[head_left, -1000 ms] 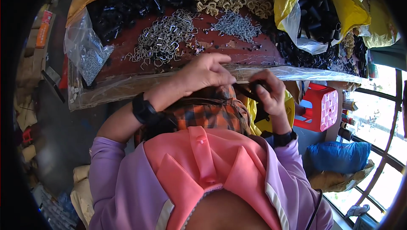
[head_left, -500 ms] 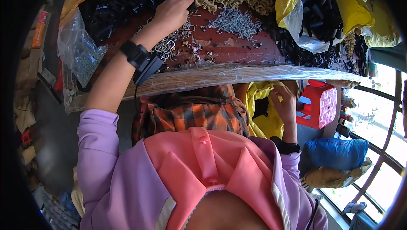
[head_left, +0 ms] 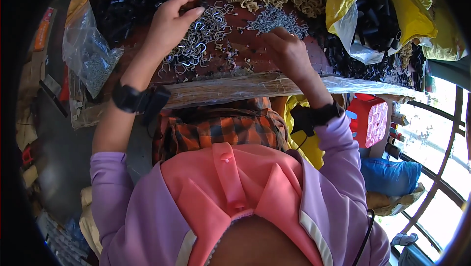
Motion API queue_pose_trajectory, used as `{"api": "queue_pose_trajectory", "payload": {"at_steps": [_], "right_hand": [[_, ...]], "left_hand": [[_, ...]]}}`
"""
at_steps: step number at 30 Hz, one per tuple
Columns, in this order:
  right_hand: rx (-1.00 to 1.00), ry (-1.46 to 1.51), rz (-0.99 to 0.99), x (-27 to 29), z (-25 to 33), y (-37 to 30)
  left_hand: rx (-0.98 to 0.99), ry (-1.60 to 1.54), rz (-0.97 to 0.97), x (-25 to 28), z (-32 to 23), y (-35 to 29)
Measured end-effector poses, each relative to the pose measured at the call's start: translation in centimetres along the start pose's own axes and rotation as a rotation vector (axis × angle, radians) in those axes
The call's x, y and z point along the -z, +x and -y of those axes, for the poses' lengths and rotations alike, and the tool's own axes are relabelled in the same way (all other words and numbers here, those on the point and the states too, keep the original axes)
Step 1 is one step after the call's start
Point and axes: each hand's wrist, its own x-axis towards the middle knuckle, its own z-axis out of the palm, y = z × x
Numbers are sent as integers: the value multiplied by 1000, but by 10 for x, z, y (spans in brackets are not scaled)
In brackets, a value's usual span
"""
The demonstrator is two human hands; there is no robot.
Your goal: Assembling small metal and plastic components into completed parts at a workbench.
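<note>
We are at the picking stage, judging by both hands over the table [head_left: 274, 85]: our left hand [head_left: 169, 23] rests with loosely spread fingers on the heap of bent silver wire clips [head_left: 198, 40], closed on nothing we can see. Our right hand [head_left: 287, 50] is at the near edge of the small grey screws [head_left: 277, 19], its grip hidden from us. Next calls for pinching single pieces cleanly.

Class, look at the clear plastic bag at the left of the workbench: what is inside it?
The clear plastic bag holds a heap of small grey metal pieces, settled low. Their exact kind is too small to tell.
</note>
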Motion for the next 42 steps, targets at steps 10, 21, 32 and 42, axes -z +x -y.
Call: {"api": "queue_pose_trajectory", "payload": {"at_steps": [10, 21, 32, 42], "right_hand": [[-102, -202, 251, -23, -8, 21], [-442, 684, 204, -10, 6, 9], [-615, 1343, 129, 1, 45, 6], [-567, 1290, 87, -4, 46, 2]], "left_hand": [[647, -1325, 151, 7, -15, -53], [677, -1253, 279, -28, -25, -55], [459, -821, 303, -56, -32, -48], [333, -553, 147, -70, -27, -48]]}}
